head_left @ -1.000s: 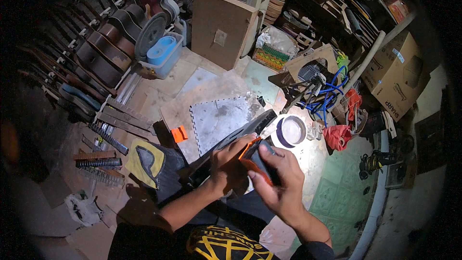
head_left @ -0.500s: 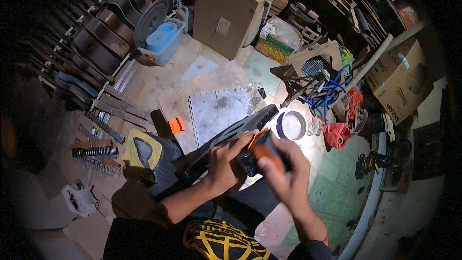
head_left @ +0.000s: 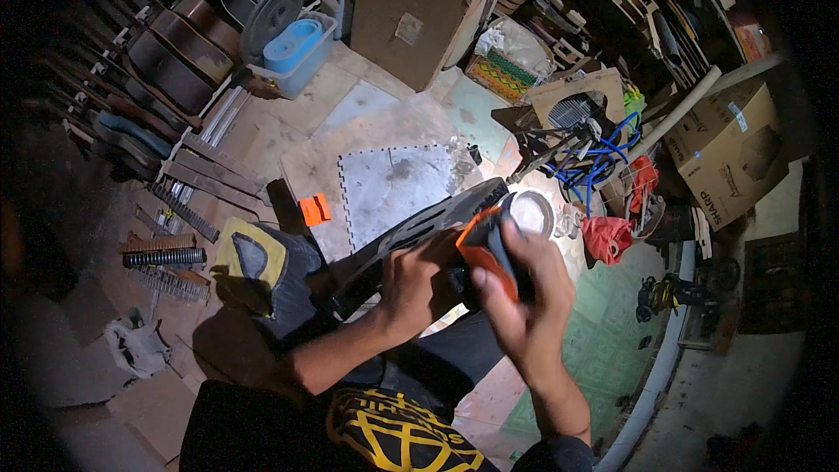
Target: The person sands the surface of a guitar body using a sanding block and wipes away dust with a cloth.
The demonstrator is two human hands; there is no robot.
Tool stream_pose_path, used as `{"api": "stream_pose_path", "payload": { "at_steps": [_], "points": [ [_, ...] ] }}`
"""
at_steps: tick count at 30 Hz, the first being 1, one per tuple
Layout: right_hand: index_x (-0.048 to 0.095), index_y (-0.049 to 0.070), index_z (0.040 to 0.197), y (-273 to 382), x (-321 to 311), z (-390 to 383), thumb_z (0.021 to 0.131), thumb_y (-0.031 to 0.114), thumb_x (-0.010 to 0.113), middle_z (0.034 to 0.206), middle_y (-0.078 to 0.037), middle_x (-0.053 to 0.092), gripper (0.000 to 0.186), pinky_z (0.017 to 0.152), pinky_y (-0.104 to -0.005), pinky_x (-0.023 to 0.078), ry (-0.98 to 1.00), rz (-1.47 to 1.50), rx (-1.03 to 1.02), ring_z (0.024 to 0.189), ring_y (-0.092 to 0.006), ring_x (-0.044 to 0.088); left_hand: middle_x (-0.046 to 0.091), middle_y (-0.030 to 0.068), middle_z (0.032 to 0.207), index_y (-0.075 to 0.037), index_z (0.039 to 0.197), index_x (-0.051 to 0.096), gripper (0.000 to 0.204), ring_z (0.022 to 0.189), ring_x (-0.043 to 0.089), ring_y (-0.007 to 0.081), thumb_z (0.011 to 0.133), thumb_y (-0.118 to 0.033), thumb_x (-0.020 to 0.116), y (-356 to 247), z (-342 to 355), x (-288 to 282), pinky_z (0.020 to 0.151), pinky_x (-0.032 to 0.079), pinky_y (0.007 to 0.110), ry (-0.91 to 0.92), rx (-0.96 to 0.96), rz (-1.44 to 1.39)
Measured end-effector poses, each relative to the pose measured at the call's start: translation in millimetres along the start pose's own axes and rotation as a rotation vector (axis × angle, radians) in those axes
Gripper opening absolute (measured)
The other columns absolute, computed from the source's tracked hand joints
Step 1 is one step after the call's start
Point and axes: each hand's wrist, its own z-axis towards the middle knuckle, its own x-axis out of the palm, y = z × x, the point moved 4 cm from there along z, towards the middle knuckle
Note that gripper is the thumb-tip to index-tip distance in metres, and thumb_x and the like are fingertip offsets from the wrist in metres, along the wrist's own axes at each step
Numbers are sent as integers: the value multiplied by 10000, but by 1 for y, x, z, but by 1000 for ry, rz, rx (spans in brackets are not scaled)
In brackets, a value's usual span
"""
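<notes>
My left hand (head_left: 415, 284) is closed around the near side of a long, dark, flat piece with cut-outs (head_left: 424, 225), which lies tilted across my lap. Part of that piece is hidden behind my fingers. In my right hand (head_left: 537, 293) is a folded orange and dark sheet (head_left: 483, 249), which looks like sandpaper. Fingers and thumb pinch it beside the right end of the dark piece; whether they touch cannot be made out. An orange folded sheet (head_left: 315, 210) lies on the floor at the left.
A round white-topped tub (head_left: 530, 212) stands just beyond my right hand. Guitars (head_left: 179, 44) hang in a row at far left, near a blue bin (head_left: 301, 70). Clamps and combs (head_left: 164, 256) lie at left. Blue cable (head_left: 603, 157) and a cardboard box (head_left: 730, 153) are at right.
The folded sheet in my right hand has turned, and its orange face shows more. My left hand stays on the dark piece. The view has shifted slightly.
</notes>
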Motion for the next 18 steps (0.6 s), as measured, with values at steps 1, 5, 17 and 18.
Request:
{"api": "stream_pose_path", "payload": {
  "at_steps": [1, 5, 17, 18],
  "points": [
    [650, 64, 1271, 8, -5, -11, 756, 66, 815, 1138, -209, 655, 540, 884, -427, 502, 0, -68, -57, 992, -357, 634, 693, 166, 1205, -68, 1232, 643, 456, 1036, 710, 344, 802, -169, 758, -1, 5, -2, 842, 587, 395, -72, 87, -9],
    [654, 123, 1294, 15, -14, -30, 672, 77, 841, 1175, -210, 636, 652, 844, -421, 491, -14, -196, -157, 978, -358, 608, 676, 182, 1251, -53, 1318, 587, 581, 1134, 683, 323, 815, -288, 759, 0, 3, 16, 953, 552, 409, 33, 27, 129],
    [683, 180, 1280, 22, -3, -14, 670, 77, 853, 1195, -196, 649, 641, 817, -393, 489, -45, -232, -103, 950, -319, 606, 688, 155, 1220, -77, 1281, 612, 484, 1056, 705, 323, 845, -257, 718, -3, 9, 14, 872, 577, 392, -19, 113, 61],
    [668, 170, 1298, 24, -5, -29, 676, 75, 849, 1193, -197, 649, 655, 822, -401, 489, -18, -256, -134, 949, -321, 605, 688, 163, 1222, -59, 1285, 612, 491, 1066, 706, 316, 847, -259, 709, -1, 11, 13, 890, 574, 387, 4, 101, 63]
  ]
}}
